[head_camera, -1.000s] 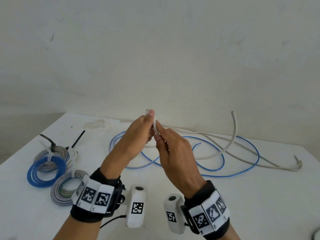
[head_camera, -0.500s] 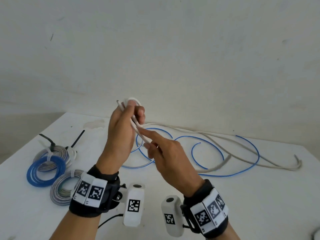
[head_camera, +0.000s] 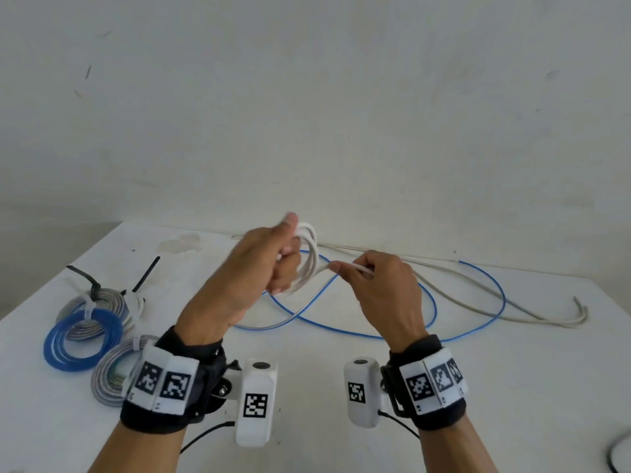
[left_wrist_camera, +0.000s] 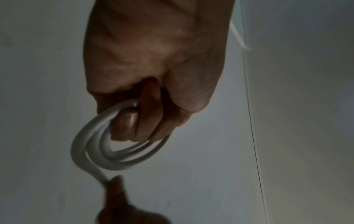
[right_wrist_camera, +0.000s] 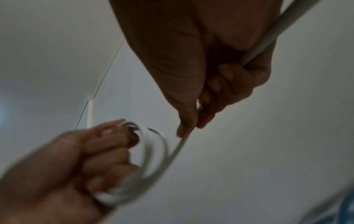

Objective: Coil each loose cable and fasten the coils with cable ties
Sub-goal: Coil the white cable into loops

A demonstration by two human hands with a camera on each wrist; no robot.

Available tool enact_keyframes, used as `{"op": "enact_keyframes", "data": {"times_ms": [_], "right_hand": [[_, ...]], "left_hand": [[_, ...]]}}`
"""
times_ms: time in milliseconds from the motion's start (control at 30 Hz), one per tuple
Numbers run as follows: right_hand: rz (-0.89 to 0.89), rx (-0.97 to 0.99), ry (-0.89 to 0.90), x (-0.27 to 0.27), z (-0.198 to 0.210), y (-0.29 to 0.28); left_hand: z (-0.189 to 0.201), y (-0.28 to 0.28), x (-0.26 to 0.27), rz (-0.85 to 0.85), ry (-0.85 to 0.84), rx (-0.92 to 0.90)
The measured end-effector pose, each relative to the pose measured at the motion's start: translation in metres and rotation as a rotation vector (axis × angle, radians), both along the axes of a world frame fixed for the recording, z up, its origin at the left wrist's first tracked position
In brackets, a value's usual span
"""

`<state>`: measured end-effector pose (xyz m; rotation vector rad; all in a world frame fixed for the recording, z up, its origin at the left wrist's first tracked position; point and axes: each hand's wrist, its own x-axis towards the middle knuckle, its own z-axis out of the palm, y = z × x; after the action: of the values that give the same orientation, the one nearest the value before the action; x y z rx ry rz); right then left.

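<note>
My left hand [head_camera: 269, 264] is raised above the table and grips a small coil of white cable [head_camera: 307, 257], a couple of loops wound round its fingers; the loops [left_wrist_camera: 107, 145] show plainly in the left wrist view. Just to the right, my right hand [head_camera: 375, 288] pinches the same white cable [right_wrist_camera: 180, 145] where it leaves the coil. The cable's free length [head_camera: 478, 298] trails off to the right over the table. A loose blue cable [head_camera: 341, 322] lies in wide curves under both hands.
Three tied coils sit at the table's left: a blue one [head_camera: 82, 339], a grey one [head_camera: 99, 302] behind it and a grey one [head_camera: 112, 373] nearer me. Black cable ties [head_camera: 146, 278] stick up beside them. The white table [head_camera: 512, 387] meets a pale wall behind.
The left hand has wound more loops of the white cable. The right hand has slid right along the cable, away from the left hand. The cable's free length has been drawn in.
</note>
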<state>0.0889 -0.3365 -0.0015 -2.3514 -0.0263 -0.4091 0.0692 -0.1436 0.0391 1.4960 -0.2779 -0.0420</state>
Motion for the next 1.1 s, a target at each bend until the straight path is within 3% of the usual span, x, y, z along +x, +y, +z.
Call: {"op": "enact_keyframes", "data": {"times_ms": [67,133,267,500,633,767,967,1100], "right_hand": [[0.096,0.248,-0.071,-0.002,0.003,0.004],[0.171,0.377,-0.124,-0.007,0.008,0.010],[0.325,0.339,-0.183,-0.026,0.014,0.031],[0.306,0.269,-0.324,-0.040,0.000,0.067],[0.232,-0.035,-0.426,-0.041,-0.007,0.072],[0.248,-0.117,-0.474,-0.043,-0.011,0.076],[0.212,0.045,-0.697,-0.035,-0.012,0.070],[0.275,0.125,-0.626,-0.027,-0.009,0.056]], "left_hand": [[-0.004,-0.007,-0.003,-0.012,-0.108,0.203],[-0.008,-0.013,-0.006,0.030,-0.212,0.355],[-0.017,-0.024,-0.004,0.191,-0.263,0.462],[-0.015,-0.025,-0.004,0.327,-0.226,0.265],[-0.014,-0.023,-0.003,0.340,-0.144,0.152],[-0.016,-0.020,-0.001,0.359,-0.101,0.105],[-0.007,-0.024,-0.003,0.274,-0.040,-0.147],[-0.007,-0.021,-0.001,0.310,-0.027,-0.199]]}}
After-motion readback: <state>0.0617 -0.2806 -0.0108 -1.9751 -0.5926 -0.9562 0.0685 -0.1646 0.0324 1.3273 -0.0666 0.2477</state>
